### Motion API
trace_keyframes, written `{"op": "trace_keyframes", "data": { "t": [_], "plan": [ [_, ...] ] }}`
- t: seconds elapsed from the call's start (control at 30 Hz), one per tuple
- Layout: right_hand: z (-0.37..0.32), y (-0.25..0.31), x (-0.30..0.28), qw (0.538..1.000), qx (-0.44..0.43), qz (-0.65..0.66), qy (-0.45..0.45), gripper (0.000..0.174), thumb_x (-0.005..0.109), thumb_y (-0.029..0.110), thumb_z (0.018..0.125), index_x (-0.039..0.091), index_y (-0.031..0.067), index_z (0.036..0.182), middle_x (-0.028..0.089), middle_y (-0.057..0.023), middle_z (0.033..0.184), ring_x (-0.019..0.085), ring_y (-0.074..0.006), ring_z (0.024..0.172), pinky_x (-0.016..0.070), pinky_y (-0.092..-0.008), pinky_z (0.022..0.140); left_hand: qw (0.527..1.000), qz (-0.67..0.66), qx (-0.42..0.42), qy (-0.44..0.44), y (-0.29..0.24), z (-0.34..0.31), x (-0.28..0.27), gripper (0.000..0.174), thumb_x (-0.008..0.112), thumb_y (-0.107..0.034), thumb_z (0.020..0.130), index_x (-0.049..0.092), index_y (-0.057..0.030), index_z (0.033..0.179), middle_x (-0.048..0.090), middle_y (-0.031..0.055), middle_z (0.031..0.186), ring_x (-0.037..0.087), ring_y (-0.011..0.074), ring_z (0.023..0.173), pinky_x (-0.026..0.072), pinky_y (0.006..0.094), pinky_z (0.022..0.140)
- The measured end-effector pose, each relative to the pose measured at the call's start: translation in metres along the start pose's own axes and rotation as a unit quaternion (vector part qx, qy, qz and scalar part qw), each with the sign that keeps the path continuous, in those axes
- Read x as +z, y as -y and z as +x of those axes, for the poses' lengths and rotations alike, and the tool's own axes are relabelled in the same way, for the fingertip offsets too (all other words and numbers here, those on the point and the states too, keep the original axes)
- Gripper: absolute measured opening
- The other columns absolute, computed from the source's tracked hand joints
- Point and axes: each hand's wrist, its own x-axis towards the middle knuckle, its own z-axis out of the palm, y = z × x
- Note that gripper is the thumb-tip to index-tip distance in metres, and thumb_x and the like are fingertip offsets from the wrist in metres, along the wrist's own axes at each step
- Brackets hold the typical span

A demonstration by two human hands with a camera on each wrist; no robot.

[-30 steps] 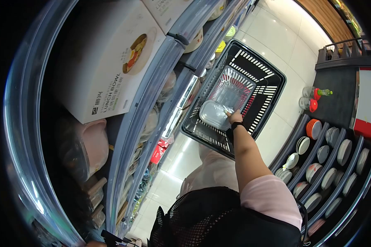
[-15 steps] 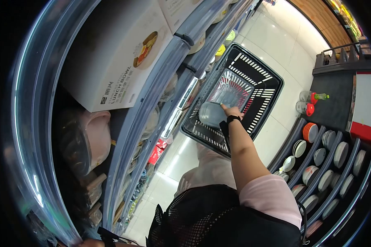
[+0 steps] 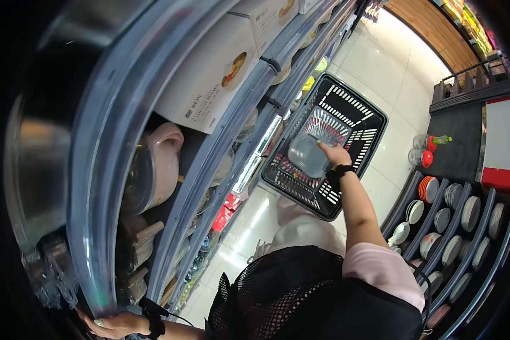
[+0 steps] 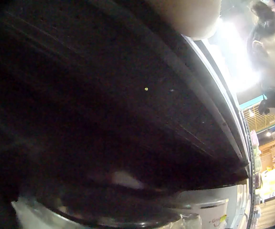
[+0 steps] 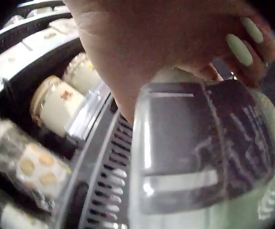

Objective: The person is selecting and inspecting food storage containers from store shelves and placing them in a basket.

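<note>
My right hand (image 3: 335,154) grips the edge of a translucent plastic container (image 3: 307,156), over the black shopping basket (image 3: 374,116). In the right wrist view the hand's pale green nails (image 5: 240,50) show above the container (image 5: 190,157), which has a dark area on its face. A clear ribbed plastic tray (image 3: 326,124) lies in the basket, partly covered by the container. At the lower left my left hand (image 3: 119,325) reaches to the shelf's front rail with its fingers extended. Only a blurred part of this hand (image 4: 190,16) shows in the left wrist view, by a dark shelf underside.
Shelves along the left hold white lunch bowl boxes (image 3: 209,85) and a pink lidded pot (image 3: 164,164). Stacked plates and bowls (image 3: 428,190) stand in racks at the right, with red-capped bottles (image 3: 420,157) beyond them. Pale tiles (image 3: 374,62) cover the aisle floor.
The head view has swung, so the shelf boxes appear further right. My left hand has come further into view at the lower left. My right hand keeps hold of the container, now slightly further right.
</note>
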Motion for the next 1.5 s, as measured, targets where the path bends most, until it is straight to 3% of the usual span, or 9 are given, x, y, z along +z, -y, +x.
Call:
{"op": "trace_keyframes", "data": {
  "t": [0.3, 0.4, 0.57, 0.83, 0.9, 1.0, 1.1, 1.2, 1.5],
  "plan": [
    [-0.07, -0.015, -0.113, 0.876, -0.122, 0.421, 0.199, 0.058, 0.038, 0.06, 0.094, 0.065, 0.0141, 0.117, 0.072, -0.0001, 0.091, 0.068, -0.0095, 0.071, 0.0524, -0.0246, 0.054, 0.999, -0.01, -0.033, 0.024, -0.013, 0.006, -0.006, 0.047, 0.032, -0.038, 0.103, 0.066, -0.008, 0.118, 0.067, 0.0062, 0.119, 0.06, 0.0274, 0.115, 0.0356, 0.0464, 0.102],
    [-0.102, -0.017, -0.106, 0.777, -0.104, 0.569, 0.248, 0.064, 0.032, 0.066, 0.093, 0.063, 0.0151, 0.115, 0.071, -0.0026, 0.081, 0.06, -0.0145, 0.045, 0.0316, -0.0225, 0.031, 0.999, -0.01, -0.004, 0.048, -0.001, 0.001, -0.006, 0.043, 0.036, -0.036, 0.102, 0.064, -0.0099, 0.121, 0.064, 0.0056, 0.124, 0.057, 0.0261, 0.119, 0.0347, 0.0476, 0.103],
    [-0.145, 0.001, -0.083, 0.536, -0.165, 0.694, 0.452, 0.065, 0.037, 0.071, 0.086, 0.062, 0.0137, 0.106, 0.063, -0.0058, 0.076, 0.052, -0.0204, 0.052, 0.0378, -0.0297, 0.043, 0.997, -0.026, -0.016, 0.064, -0.014, 0.01, -0.017, 0.04, 0.042, -0.035, 0.097, 0.064, -0.0124, 0.123, 0.065, 0.0013, 0.123, 0.059, 0.0231, 0.116, 0.0348, 0.0428, 0.102],
    [-0.283, 0.061, -0.063, 0.429, -0.316, 0.732, 0.425, 0.056, 0.046, 0.056, 0.091, 0.057, 0.0073, 0.116, 0.062, -0.0168, 0.097, 0.06, -0.0314, 0.074, 0.0518, -0.0396, 0.062, 0.966, -0.235, -0.006, 0.105, -0.005, 0.015, -0.044, 0.048, 0.054, -0.035, 0.087, 0.063, -0.0084, 0.126, 0.053, 0.0164, 0.134, 0.05, 0.0314, 0.123, 0.0292, 0.0448, 0.106],
    [-0.352, 0.079, -0.067, 0.497, -0.252, 0.739, 0.378, 0.063, 0.045, 0.058, 0.09, 0.056, 0.0023, 0.116, 0.058, -0.0159, 0.093, 0.053, -0.0256, 0.075, 0.0405, -0.033, 0.058, 0.929, -0.358, -0.027, 0.091, 0.003, 0.007, -0.05, 0.049, 0.059, -0.036, 0.084, 0.063, -0.0062, 0.123, 0.052, 0.0172, 0.134, 0.048, 0.0351, 0.123, 0.029, 0.0469, 0.107],
    [-0.383, 0.095, -0.044, 0.522, -0.469, 0.576, 0.42, 0.054, 0.044, 0.051, 0.094, 0.057, 0.0042, 0.118, 0.06, -0.0162, 0.106, 0.056, -0.0306, 0.083, 0.0458, -0.0366, 0.062, 0.835, -0.517, -0.067, 0.174, 0.014, -0.013, -0.073, 0.084, 0.08, -0.061, 0.061, 0.059, -0.0089, 0.124, 0.049, 0.0178, 0.133, 0.047, 0.0382, 0.122, 0.035, 0.0529, 0.103],
    [-0.415, 0.107, -0.035, 0.644, -0.305, 0.479, 0.512, 0.036, 0.052, 0.019, 0.098, 0.054, -0.0005, 0.128, 0.064, -0.0119, 0.118, 0.065, -0.0213, 0.101, 0.0545, -0.0352, 0.085, 0.751, -0.614, 0.004, 0.244, 0.02, -0.01, -0.096, 0.09, 0.081, -0.065, 0.054, 0.059, -0.0134, 0.124, 0.045, 0.0151, 0.139, 0.042, 0.0372, 0.13, 0.0299, 0.056, 0.108],
    [-0.4, 0.149, 0.004, 0.619, -0.212, 0.258, 0.711, 0.033, 0.051, 0.018, 0.098, 0.058, -0.0009, 0.124, 0.066, -0.0067, 0.114, 0.064, -0.0156, 0.101, 0.0533, -0.0314, 0.086, 0.739, -0.608, 0.073, 0.282, 0.026, -0.014, -0.112, 0.087, 0.08, -0.063, 0.057, 0.06, -0.0151, 0.127, 0.041, 0.013, 0.145, 0.037, 0.0386, 0.135, 0.0273, 0.056, 0.111],
    [-0.461, 0.183, 0.038, 0.641, -0.231, 0.131, 0.72, 0.052, 0.037, 0.04, 0.104, 0.052, -0.0025, 0.13, 0.062, -0.0099, 0.124, 0.06, -0.0165, 0.108, 0.0491, -0.0295, 0.092, 0.752, -0.598, -0.051, 0.274, 0.085, -0.028, -0.137, 0.09, 0.085, -0.052, 0.056, 0.055, -0.0157, 0.133, 0.04, 0.0177, 0.142, 0.034, 0.0427, 0.135, 0.0361, 0.0529, 0.107]
  ]
}}
